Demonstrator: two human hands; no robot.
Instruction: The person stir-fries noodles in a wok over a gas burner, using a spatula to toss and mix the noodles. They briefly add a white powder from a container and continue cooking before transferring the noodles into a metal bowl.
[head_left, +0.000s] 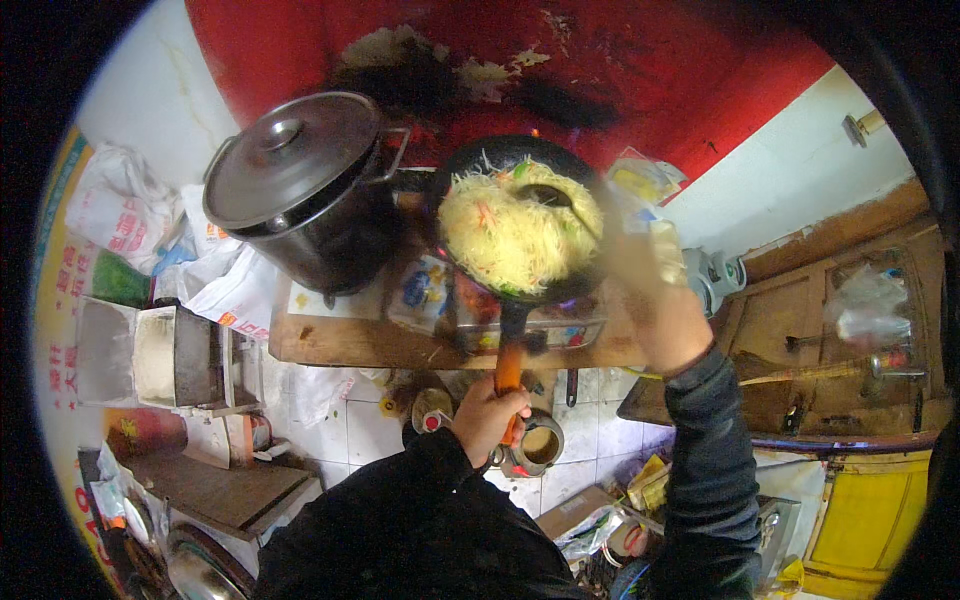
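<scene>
My left hand (491, 420) is wrapped around the orange handle (508, 367) of a black wok (487, 154). The wok is heaped with pale yellow shredded food (517, 232), flecked with orange and green bits. A dark ladle or spatula head (546, 196) rests in the food near the wok's right side. At the wok's right, my right hand (667, 322) is blurred by motion and appears closed on this utensil's handle, which is mostly hidden by blur. The wok sits over a gas stove (525, 330), with small flames showing at its rim.
A large lidded metal pot (300, 180) stands left of the wok on the wooden counter (330, 345). White plastic bags (120, 202) hang farther left. Clear plastic packages (645, 176) sit behind my right hand. A wooden cabinet (780, 307) borders the right side, above a tiled floor (577, 435).
</scene>
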